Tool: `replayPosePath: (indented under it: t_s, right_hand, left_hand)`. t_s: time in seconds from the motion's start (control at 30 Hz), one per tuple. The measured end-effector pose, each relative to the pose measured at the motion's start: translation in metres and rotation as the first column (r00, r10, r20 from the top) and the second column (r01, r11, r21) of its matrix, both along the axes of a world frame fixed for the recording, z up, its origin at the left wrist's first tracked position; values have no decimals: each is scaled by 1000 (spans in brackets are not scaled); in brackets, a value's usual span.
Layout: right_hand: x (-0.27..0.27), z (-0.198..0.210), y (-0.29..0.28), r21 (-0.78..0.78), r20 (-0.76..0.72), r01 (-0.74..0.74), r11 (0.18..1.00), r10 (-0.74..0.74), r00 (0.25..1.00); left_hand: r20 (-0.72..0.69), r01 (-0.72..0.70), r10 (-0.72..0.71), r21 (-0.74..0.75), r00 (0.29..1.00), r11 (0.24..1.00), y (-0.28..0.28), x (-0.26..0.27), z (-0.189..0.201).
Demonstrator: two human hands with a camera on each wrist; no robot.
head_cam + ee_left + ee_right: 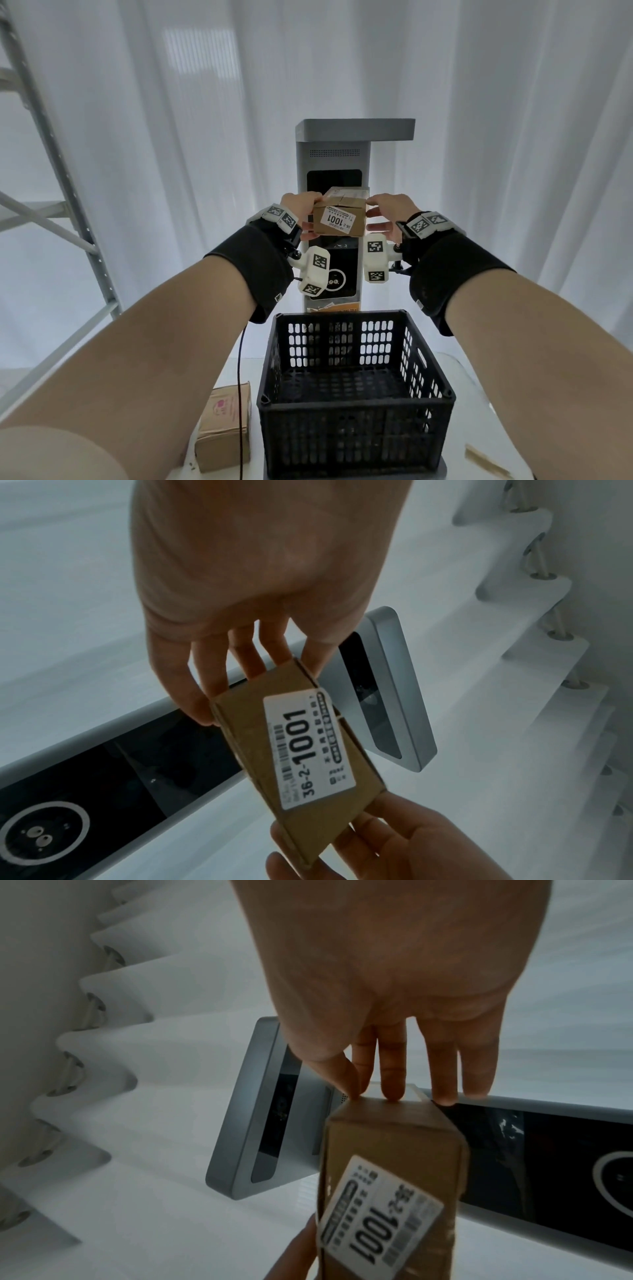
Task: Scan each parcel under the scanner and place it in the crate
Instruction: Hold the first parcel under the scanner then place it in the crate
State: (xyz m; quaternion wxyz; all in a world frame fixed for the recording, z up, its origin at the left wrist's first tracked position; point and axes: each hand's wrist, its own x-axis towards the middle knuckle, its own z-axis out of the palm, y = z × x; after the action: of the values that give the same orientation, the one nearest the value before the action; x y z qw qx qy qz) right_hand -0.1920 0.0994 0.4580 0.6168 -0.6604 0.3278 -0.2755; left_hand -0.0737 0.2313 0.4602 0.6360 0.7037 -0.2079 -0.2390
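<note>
Parcel (339,215) sits mid-frame under the scanner (354,132) head, my left hand (301,214) and right hand (388,214) pinching its ends; I should tip the label upward before lowering into the crate (356,399).

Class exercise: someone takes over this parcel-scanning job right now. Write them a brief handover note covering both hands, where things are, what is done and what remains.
Left hand and right hand grip the labelled parcel by its ends, raised before the scanner, beneath its overhanging head.
The black crate below looks empty, so nothing is placed yet.
A second parcel lies left of the crate.
Left: finish this scan, drop the parcel in the crate, then scan and place the other.
</note>
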Motion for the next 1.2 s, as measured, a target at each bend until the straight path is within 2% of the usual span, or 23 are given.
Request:
replayPosePath:
  t_s: [0.27, 0.43, 0.7, 0.9, 1.2]
  right_hand:
    - [-14, -4, 1, 129, 217, -1, 992, -27, 976]
    - [-19, -5, 4, 139, 228, -20, 990, -13, 974]
    - [-26, -6, 0, 113, 116, -9, 994, -4, 993]
    - [-24, -21, -6, 96, 53, -38, 995, 33, 998]
    - [-19, -58, -33, 49, -180, -22, 999, 31, 983]
  left_hand:
    - [-29, 20, -18, 53, 999, 998, -4, -19, 6]
    - [-14, 30, -30, 37, 999, 999, -6, -26, 3]
    - [-12, 70, -69, 76, 998, 995, -6, -34, 1]
    - [-28, 99, -96, 97, 995, 990, -11, -32, -13]
    - [-124, 240, -221, 175, 967, 955, -35, -19, -47]
